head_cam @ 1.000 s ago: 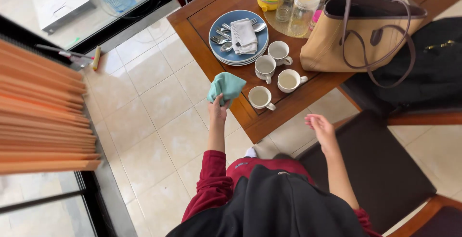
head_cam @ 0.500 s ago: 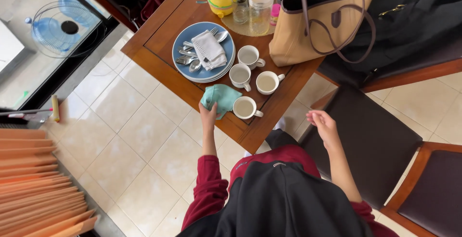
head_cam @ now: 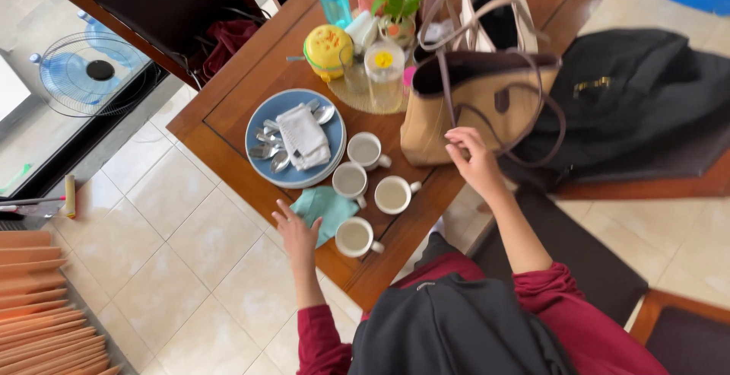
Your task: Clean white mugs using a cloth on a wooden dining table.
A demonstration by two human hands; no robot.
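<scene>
Wooden surface point(head_cam: 251, 93) carries four white cups. Left hand point(head_cam: 296, 234), fingers spread and empty, touches teal cloth point(head_cam: 328, 209) at its 1 o'clock. Right hand point(head_cam: 475, 163), loosely open, fingers tan bag point(head_cam: 475, 109).

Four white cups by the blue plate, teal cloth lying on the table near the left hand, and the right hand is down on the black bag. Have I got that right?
Not quite. In the head view the right hand is on the tan handbag, not the black bag. The rest holds: four white cups by the blue plate, and the teal cloth on the table near the left hand.
</scene>
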